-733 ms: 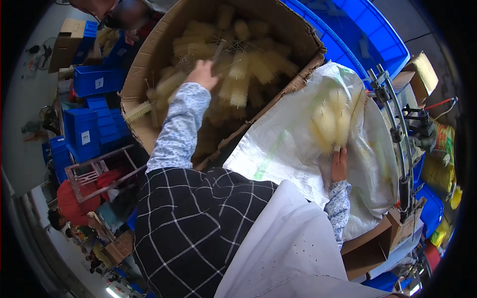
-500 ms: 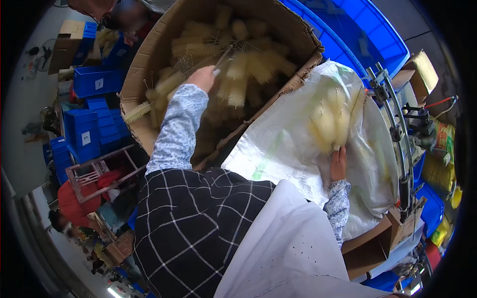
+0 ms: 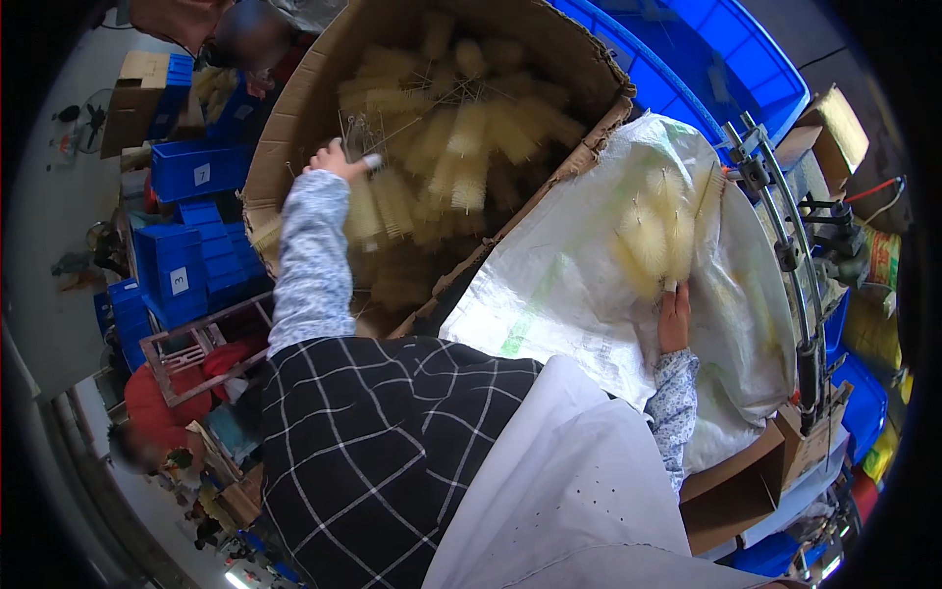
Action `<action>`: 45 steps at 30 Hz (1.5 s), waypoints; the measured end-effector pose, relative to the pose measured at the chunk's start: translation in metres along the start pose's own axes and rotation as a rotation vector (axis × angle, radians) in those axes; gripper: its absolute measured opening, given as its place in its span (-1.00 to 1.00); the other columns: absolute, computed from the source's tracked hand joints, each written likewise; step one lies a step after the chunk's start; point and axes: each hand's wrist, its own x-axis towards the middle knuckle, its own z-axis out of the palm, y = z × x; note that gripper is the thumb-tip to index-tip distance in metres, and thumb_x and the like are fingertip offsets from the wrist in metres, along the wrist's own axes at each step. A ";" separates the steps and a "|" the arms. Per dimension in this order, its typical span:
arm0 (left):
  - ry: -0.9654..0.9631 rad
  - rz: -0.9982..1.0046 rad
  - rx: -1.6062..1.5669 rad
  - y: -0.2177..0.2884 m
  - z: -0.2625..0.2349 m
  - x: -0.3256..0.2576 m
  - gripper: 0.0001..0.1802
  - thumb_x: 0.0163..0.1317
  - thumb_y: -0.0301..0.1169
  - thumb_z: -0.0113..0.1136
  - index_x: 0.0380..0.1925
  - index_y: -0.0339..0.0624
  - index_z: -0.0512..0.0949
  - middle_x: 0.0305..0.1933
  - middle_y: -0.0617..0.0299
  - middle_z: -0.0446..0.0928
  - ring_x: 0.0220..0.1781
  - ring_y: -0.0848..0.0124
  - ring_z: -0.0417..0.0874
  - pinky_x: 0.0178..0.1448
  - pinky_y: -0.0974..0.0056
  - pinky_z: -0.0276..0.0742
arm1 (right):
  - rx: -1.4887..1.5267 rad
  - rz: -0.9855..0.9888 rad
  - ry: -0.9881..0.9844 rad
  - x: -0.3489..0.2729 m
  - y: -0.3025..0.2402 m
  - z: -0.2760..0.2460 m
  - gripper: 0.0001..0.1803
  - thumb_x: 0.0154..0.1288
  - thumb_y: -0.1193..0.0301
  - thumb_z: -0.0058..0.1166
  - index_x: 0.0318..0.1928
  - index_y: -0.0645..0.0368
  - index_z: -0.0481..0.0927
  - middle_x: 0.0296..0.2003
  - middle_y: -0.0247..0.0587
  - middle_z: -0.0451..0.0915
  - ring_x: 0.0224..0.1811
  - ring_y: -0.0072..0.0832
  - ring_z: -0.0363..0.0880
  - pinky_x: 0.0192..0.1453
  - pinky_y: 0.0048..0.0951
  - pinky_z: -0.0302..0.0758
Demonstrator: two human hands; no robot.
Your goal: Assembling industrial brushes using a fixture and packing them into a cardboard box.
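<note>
My left hand [image 3: 336, 162] reaches into a large cardboard box [image 3: 280, 128], over the tangled wire stems of pale yellow bottle brushes [image 3: 466, 142]. A thin greyish thing [image 3: 355, 137] sits between its thumb and fingers, too blurred to name. The thumb tip looks white. On a white woven sack [image 3: 549, 265] to the right, my right hand [image 3: 674, 319] grips the lower ends of several bottle brushes [image 3: 659, 236]. Their bristle heads point away from me and lie together on the sack. A bristle edge shows beside them at the sack's far right.
A large blue tub [image 3: 726, 59] stands behind the box. Metal rods with clamps [image 3: 780, 226] run along the sack's right side, above an open carton [image 3: 731, 491]. Stacked blue bins [image 3: 201, 167] and a wooden frame stool [image 3: 206, 344] are at left. Other people work farther left.
My left hand has moved left inside the box, from the middle of the wire stems toward the box's left wall. My right hand stays at the brushes on the sack.
</note>
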 end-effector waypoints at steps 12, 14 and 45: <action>0.300 0.075 -0.827 -0.092 0.026 0.042 -0.39 -0.11 -0.20 0.25 -0.12 -0.39 0.32 -0.22 -0.04 0.48 -0.16 0.22 0.51 -0.02 0.25 0.38 | -0.045 -0.107 0.019 0.000 0.009 0.001 -0.57 0.22 0.46 -0.29 0.13 0.28 0.19 0.01 0.03 0.35 0.04 -0.22 0.33 0.09 -0.42 0.23; 0.417 -0.068 -0.334 -0.143 0.029 0.044 -0.66 -0.14 -0.44 0.14 -0.29 -0.27 0.35 -0.37 0.01 0.51 -0.31 0.17 0.55 -0.14 0.21 0.45 | -0.021 -0.086 0.006 0.001 0.010 0.000 -0.56 0.22 0.47 -0.30 0.13 0.28 0.18 0.02 0.04 0.34 0.05 -0.22 0.32 0.10 -0.42 0.22; -0.094 -0.171 -0.219 -0.164 0.116 0.146 -0.55 0.00 -0.28 -0.01 -0.07 -0.23 0.39 -0.05 -0.16 0.40 0.05 0.01 0.37 0.12 0.15 0.27 | -0.205 -0.064 0.022 0.001 0.008 0.002 -0.63 0.29 0.43 -0.30 0.08 0.29 0.22 -0.03 0.06 0.37 0.00 -0.14 0.34 0.06 -0.39 0.23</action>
